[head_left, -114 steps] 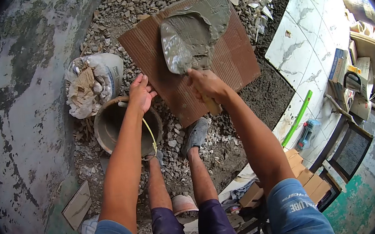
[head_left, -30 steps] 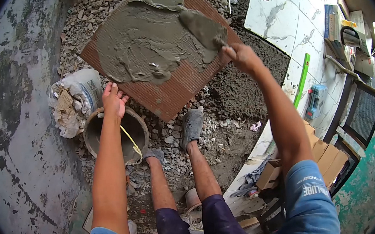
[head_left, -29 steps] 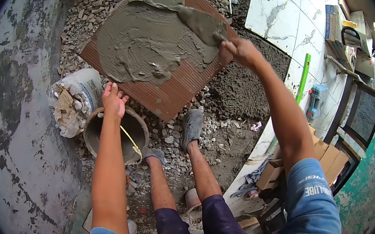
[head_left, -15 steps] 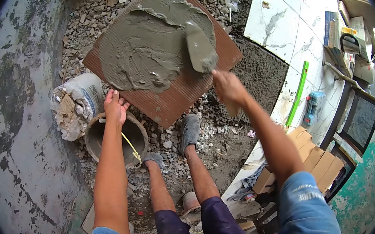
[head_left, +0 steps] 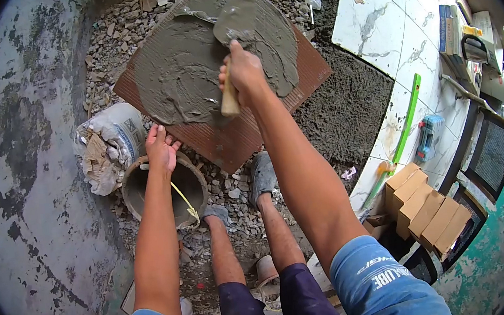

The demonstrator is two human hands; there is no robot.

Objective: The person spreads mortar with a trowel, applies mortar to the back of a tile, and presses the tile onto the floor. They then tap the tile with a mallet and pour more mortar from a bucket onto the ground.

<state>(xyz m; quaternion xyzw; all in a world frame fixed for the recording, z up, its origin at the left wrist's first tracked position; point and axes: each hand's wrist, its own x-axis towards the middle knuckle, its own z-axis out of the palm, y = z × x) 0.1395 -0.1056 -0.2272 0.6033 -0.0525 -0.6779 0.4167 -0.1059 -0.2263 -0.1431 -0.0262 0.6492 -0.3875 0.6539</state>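
A trowel (head_left: 236,19) with a wooden handle is gripped in my right hand (head_left: 244,74), its blade lying against wet grey mortar. The mortar (head_left: 180,72) covers most of the ribbed reddish-brown underside of a large square tile (head_left: 219,142), leaving its lower corner and edges bare. My left hand (head_left: 161,149) holds the tile at its left lower edge, above a bucket (head_left: 128,193); part of its grip is hidden. A yellow cord (head_left: 183,199) hangs near the left wrist, over the bucket.
A torn white sack (head_left: 110,142) stands left of the bucket, near the wall. Rubble (head_left: 118,45) surrounds the tile. Marbled floor tiles (head_left: 372,13) lie right of a bed of dark mortar (head_left: 345,106), with a green level (head_left: 407,115) and cardboard boxes (head_left: 429,209) on them.
My right hand has swept the trowel left and upward across the mortar, which now spreads further toward the tile's right side. The left hand stays at the tile's edge.
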